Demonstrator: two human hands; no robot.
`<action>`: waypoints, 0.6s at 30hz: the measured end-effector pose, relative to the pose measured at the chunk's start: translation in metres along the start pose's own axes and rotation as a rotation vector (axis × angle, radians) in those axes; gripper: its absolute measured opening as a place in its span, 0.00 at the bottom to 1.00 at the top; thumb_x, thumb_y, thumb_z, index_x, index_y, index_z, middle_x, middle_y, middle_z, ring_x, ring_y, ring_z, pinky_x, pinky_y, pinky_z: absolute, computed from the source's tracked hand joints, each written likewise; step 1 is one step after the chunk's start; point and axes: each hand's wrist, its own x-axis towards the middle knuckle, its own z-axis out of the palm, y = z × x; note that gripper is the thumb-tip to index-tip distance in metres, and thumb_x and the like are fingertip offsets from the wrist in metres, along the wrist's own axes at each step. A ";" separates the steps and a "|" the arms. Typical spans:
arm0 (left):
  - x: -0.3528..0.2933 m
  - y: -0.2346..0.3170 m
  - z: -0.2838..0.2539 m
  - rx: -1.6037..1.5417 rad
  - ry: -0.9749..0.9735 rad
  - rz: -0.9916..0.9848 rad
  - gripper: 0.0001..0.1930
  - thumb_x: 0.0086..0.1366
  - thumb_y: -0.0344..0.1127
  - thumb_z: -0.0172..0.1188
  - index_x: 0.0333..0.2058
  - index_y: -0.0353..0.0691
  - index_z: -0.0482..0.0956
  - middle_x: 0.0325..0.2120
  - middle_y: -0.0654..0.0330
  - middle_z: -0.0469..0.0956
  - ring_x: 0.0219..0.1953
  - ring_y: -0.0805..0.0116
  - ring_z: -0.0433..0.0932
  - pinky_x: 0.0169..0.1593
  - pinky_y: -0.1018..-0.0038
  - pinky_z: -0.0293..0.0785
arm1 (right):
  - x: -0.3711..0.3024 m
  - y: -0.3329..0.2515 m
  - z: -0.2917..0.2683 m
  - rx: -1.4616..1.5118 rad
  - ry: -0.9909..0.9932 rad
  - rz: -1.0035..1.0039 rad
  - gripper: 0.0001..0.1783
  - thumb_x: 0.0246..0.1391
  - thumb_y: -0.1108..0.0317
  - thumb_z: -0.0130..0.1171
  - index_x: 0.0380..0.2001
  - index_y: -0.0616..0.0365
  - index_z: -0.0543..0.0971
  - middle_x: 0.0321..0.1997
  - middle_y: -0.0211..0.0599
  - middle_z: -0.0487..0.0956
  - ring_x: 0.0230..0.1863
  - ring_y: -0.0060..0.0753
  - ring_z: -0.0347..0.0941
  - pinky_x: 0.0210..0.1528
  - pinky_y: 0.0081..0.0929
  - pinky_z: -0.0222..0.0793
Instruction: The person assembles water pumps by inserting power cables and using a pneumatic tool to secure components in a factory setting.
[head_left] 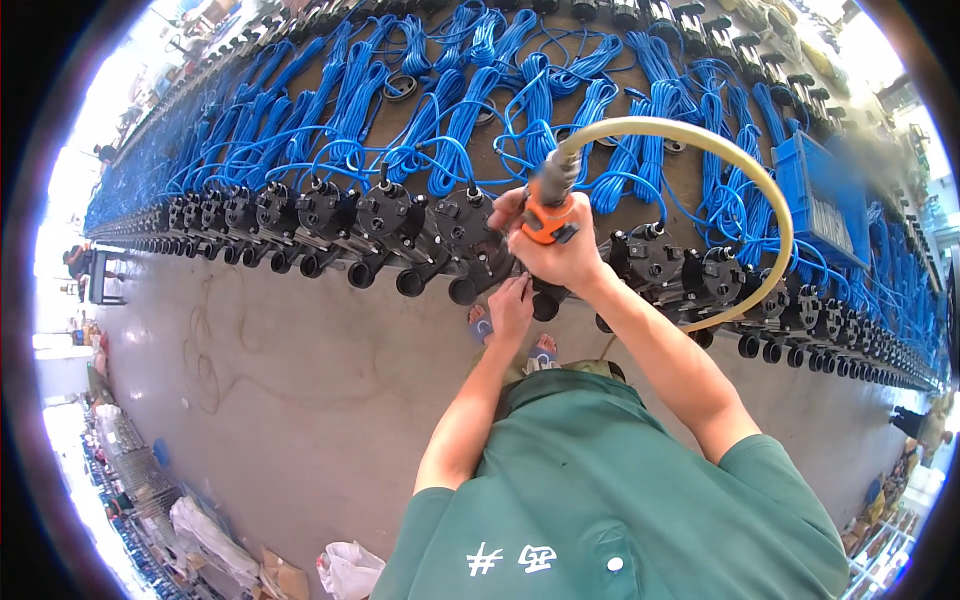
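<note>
My right hand [572,262] is wrapped around an orange and grey air screwdriver [550,212], held over a black pump in the row. From the tool's top end a yellowish air hose [778,195] arcs out to the right and back down. My left hand [510,308] is lower, at the near edge of the same pump, its fingers closed together. Whatever may be between those fingertips is too small to tell. The pump under the tool is largely covered by my right hand. Just left of it stands another black pump [462,222] with a round top.
Black pumps [385,210] line the bench edge on both sides, their round outlets jutting toward me. Coiled blue cables [455,140] cover the brown bench top [395,115]. A blue crate [815,195] stands to the right. A white bag [350,570] lies on the floor behind left.
</note>
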 end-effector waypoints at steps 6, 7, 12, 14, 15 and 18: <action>0.019 -0.001 -0.024 -0.021 -0.122 -0.036 0.04 0.60 0.29 0.63 0.30 0.33 0.80 0.28 0.52 0.80 0.28 0.52 0.79 0.33 0.63 0.74 | 0.006 -0.007 -0.001 -0.095 -0.023 -0.075 0.05 0.41 0.79 0.58 0.26 0.64 0.76 0.34 0.39 0.84 0.36 0.27 0.82 0.39 0.27 0.79; 0.032 0.019 -0.044 -0.064 -0.117 -0.079 0.04 0.60 0.29 0.63 0.30 0.33 0.81 0.28 0.52 0.80 0.28 0.54 0.79 0.33 0.64 0.74 | 0.007 -0.006 -0.004 -0.109 0.006 -0.080 0.04 0.42 0.79 0.59 0.23 0.63 0.74 0.33 0.40 0.83 0.36 0.27 0.82 0.38 0.29 0.79; 0.176 0.141 -0.171 -0.022 -0.094 0.020 0.05 0.59 0.29 0.65 0.28 0.33 0.82 0.24 0.55 0.80 0.25 0.63 0.78 0.31 0.70 0.72 | -0.003 -0.047 -0.022 -0.084 0.115 -0.192 0.13 0.42 0.79 0.62 0.36 0.62 0.81 0.33 0.42 0.84 0.27 0.34 0.83 0.33 0.27 0.79; 0.254 0.154 -0.172 0.348 -0.385 0.322 0.06 0.58 0.31 0.65 0.25 0.34 0.82 0.24 0.55 0.81 0.26 0.61 0.79 0.34 0.68 0.73 | -0.011 -0.061 -0.038 -0.150 0.167 -0.284 0.15 0.42 0.80 0.61 0.38 0.63 0.81 0.32 0.41 0.85 0.27 0.35 0.83 0.32 0.28 0.81; 0.286 0.153 -0.156 0.579 -0.562 0.540 0.08 0.58 0.33 0.64 0.24 0.34 0.82 0.24 0.55 0.81 0.28 0.57 0.79 0.37 0.65 0.73 | -0.017 -0.064 -0.042 -0.210 0.237 -0.310 0.15 0.42 0.81 0.61 0.37 0.63 0.81 0.31 0.40 0.85 0.28 0.36 0.84 0.31 0.28 0.81; 0.316 0.127 -0.112 0.630 -1.220 0.769 0.06 0.57 0.33 0.63 0.29 0.35 0.81 0.25 0.52 0.81 0.33 0.52 0.80 0.41 0.62 0.74 | -0.029 -0.075 -0.045 -0.306 0.327 -0.212 0.16 0.40 0.80 0.64 0.37 0.64 0.81 0.31 0.41 0.85 0.27 0.33 0.83 0.30 0.28 0.81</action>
